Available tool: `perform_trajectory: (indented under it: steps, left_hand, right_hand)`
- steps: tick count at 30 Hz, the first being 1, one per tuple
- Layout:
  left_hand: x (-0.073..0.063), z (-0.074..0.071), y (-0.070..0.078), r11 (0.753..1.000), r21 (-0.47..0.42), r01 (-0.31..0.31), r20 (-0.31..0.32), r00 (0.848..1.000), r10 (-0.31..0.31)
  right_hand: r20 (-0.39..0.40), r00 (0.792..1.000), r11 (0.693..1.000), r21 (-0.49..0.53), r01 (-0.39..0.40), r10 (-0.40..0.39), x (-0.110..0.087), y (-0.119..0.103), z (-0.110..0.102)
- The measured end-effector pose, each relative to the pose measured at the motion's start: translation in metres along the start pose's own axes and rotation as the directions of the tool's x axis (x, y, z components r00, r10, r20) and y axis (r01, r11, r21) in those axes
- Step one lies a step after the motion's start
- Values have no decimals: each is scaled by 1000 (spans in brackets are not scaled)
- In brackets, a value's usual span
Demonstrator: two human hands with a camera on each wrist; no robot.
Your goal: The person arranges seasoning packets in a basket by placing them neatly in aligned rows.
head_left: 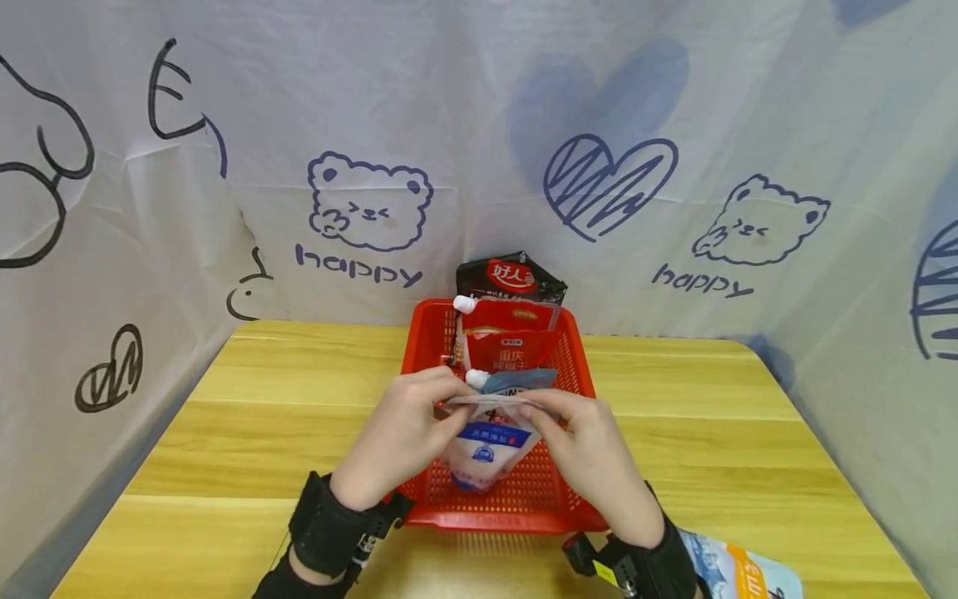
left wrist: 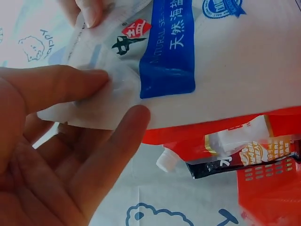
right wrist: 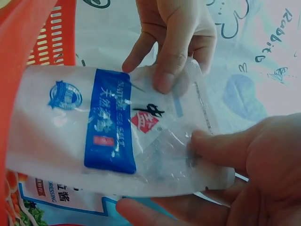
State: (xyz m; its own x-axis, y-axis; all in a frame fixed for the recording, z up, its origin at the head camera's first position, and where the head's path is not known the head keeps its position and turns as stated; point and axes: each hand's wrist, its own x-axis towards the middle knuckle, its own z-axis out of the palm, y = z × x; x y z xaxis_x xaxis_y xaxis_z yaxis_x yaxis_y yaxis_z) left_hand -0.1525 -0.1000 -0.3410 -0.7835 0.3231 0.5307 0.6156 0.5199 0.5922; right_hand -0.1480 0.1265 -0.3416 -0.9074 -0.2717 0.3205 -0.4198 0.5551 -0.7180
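Note:
A white and clear bag of sea salt (head_left: 485, 453) with a blue band hangs at the front of the red basket (head_left: 509, 522). My left hand (head_left: 404, 428) pinches its top edge at the left corner, thumb in front in the left wrist view. At the right corner, my right hand (head_left: 595, 449) pinches the same edge between thumb and fingers. The bag's printed face (right wrist: 110, 122) shows in the right wrist view. Whether its bottom touches the basket floor, I cannot tell.
Behind the salt, the basket holds a blue dressing pouch (head_left: 516, 381) with a white cap, red pouches (head_left: 512, 348) and a black pouch (head_left: 550, 287) at the back. A blue, white and orange package (head_left: 737, 574) lies on the wooden table (head_left: 703, 416) by my right wrist.

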Motion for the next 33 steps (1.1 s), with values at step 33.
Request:
perform_trajectory:
  steps: [33]
  left_hand:
    - [-7, -32, -75, 854, 156, 497, 298, 800, -520]
  right_hand:
    - [75, 982, 984, -56, -169, 173, 4, 11, -7]
